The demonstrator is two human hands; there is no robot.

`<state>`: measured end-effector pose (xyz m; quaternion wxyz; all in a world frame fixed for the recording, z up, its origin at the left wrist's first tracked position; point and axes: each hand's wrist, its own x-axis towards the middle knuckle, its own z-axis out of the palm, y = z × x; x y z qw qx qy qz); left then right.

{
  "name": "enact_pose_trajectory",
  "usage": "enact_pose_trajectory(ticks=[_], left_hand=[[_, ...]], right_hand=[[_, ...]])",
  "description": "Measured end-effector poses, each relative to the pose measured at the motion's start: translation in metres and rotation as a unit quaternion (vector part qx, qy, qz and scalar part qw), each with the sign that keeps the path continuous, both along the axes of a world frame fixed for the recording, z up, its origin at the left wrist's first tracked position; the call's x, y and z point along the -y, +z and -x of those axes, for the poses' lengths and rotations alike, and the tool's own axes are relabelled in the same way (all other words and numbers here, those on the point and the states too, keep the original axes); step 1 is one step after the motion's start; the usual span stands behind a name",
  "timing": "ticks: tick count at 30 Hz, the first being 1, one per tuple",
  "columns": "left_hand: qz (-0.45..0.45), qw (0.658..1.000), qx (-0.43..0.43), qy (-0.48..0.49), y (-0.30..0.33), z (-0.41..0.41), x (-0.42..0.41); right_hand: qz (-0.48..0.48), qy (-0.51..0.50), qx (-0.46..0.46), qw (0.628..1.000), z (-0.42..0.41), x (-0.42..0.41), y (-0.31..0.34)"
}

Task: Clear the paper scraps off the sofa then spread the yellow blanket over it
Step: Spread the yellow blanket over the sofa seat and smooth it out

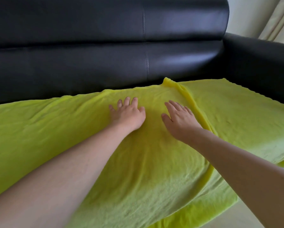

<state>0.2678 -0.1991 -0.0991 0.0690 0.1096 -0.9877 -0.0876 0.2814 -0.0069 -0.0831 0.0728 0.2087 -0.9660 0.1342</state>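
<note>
The yellow blanket (55, 129) lies spread across the seat of the black leather sofa (105, 46) and hangs over its front edge. A raised fold (187, 97) runs from the back of the seat toward the front, right of centre. My left hand (128, 116) rests flat on the blanket with fingers apart, near the seat's back. My right hand (180, 119) lies palm down just left of the fold, fingers spread. Neither hand holds anything. No paper scraps show anywhere.
The sofa's backrest rises behind the blanket and its right armrest (253, 63) stands at the far right. A pale curtain (279, 18) hangs behind the armrest. Light floor (246, 216) shows at the lower right.
</note>
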Motion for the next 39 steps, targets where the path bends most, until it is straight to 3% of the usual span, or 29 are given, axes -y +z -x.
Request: enact_pose_trajectory(ticks=[7,12,16,20,23,29,33,36,39], left_hand=[[-0.007,0.984,0.081,0.158,-0.001,0.009,0.054],[-0.007,0.984,0.079,0.157,0.013,0.024,0.066],[0.001,0.974,0.076,0.213,0.024,0.041,0.103],[-0.055,0.974,0.12,0.186,0.015,0.052,0.147],[-0.042,0.973,0.167,0.152,0.005,0.055,0.163],[-0.036,0.973,0.159,0.165,0.007,0.063,0.163],[0.043,0.964,0.127,0.228,0.016,0.061,0.167],[0.008,0.938,0.171,0.301,0.017,0.049,0.186],[-0.016,0.938,0.181,0.296,0.012,0.041,0.196]], right_hand=[[-0.044,0.009,0.019,0.999,0.04,0.006,0.004],[-0.064,0.045,0.023,0.997,0.061,0.026,0.004],[-0.032,0.119,0.039,0.992,0.065,0.073,0.005],[-0.008,0.157,0.034,0.987,0.07,0.117,0.001],[-0.041,0.147,0.06,0.986,0.075,0.123,-0.012],[-0.077,0.138,0.055,0.986,0.08,0.117,-0.029],[-0.079,0.133,0.054,0.987,0.08,0.117,-0.029],[-0.084,0.127,0.073,0.986,0.079,0.12,-0.023],[-0.093,0.096,0.058,0.989,0.076,0.137,-0.012]])
